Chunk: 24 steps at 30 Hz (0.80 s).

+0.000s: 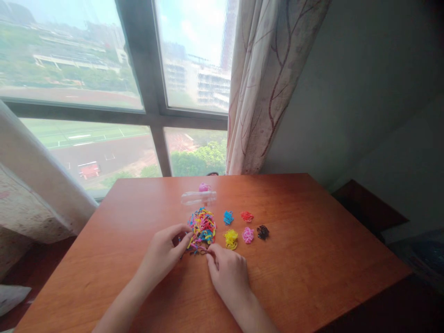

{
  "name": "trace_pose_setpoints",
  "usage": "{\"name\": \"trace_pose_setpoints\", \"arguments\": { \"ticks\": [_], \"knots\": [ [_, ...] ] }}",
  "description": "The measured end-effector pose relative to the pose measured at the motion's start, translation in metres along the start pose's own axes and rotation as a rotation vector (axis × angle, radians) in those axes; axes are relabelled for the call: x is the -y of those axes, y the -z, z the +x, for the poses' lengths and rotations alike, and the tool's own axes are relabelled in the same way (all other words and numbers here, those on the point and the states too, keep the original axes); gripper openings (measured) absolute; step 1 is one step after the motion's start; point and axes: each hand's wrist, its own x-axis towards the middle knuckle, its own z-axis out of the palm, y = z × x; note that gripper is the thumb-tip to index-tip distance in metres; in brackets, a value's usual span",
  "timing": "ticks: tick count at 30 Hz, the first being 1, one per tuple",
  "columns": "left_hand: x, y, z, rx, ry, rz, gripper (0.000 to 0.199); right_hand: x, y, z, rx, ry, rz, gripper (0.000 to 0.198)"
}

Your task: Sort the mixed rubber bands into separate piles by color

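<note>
The right hand (229,268) seems to pinch a dark band (204,252) at the near edge of the mixed pile (201,223) on the surface (294,277); whether the left hand (164,247) grips, I cannot tell. Single-colour piles (231,239) lie apart, probably against mixing.

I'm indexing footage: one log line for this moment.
left hand: at mixed pile; right hand: pile's near edge; blue clump, red clump, yellow clump, pink clump, black clump

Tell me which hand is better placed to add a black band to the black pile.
Probably the right hand: it is nearer the black pile, and a dark band shows at its fingertips. The left hand is farther, at the mixed pile's left side.
</note>
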Motion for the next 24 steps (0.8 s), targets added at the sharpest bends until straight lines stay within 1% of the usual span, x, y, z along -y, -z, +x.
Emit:
{"name": "trace_pose_setpoints", "arguments": {
  "ticks": [4,9,13,16,19,22,24],
  "knots": [
    [0.001,-0.002,0.0,-0.017,-0.007,0.016,0.032,-0.002,-0.001,-0.001,-0.004,0.002,-0.004,0.008],
    [0.003,-0.002,0.0,0.015,-0.027,0.042,0.031,-0.004,-0.001,-0.002,-0.017,0.009,0.017,0.01],
    [0.004,-0.002,-0.001,0.03,-0.035,0.062,0.032,-0.004,-0.001,-0.003,-0.048,0.006,0.129,0.013],
    [0.004,-0.002,-0.001,0.038,-0.039,0.068,0.032,-0.009,0.005,-0.004,-0.106,0.001,0.234,0.017],
    [0.002,-0.002,-0.003,0.047,-0.047,0.071,0.033,-0.026,0.017,-0.001,-0.177,-0.031,0.25,0.024],
    [0.0,-0.002,-0.003,0.061,-0.051,0.052,0.034,-0.056,0.034,0.004,-0.257,-0.109,0.218,0.031],
    [-0.001,-0.002,-0.003,0.07,-0.045,0.03,0.034,-0.079,0.045,0.006,-0.315,-0.166,0.152,0.035]
  ]
}}
